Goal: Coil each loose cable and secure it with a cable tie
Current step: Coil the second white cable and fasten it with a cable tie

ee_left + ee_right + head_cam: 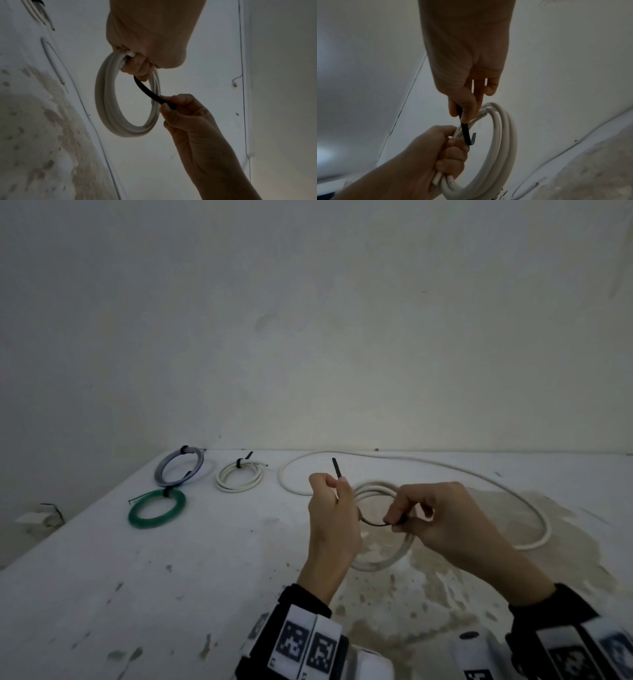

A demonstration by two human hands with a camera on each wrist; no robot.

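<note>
My left hand point(334, 484) grips a coil of white cable point(375, 487) held above the table, and one end of a black cable tie point(371, 523) sticks up past its thumb. The tie curves under the coil to my right hand point(392, 520), which pinches its other end between thumb and forefinger. In the left wrist view, the left hand point(137, 65) closes round the coil point(109, 101), and the tie point(147, 92) runs to the right hand point(167, 104). In the right wrist view, the right hand point(462, 115) pinches the tie point(464, 132) beside the coil point(505, 135), above the left hand point(452, 143).
Three tied coils lie at the back left of the white table point(171, 594): grey-blue point(161, 470), white point(239, 487), green point(157, 520). A long loose white cable point(281, 475) sweeps across the back and round to the right. A stained patch lies under my hands. A wall stands behind.
</note>
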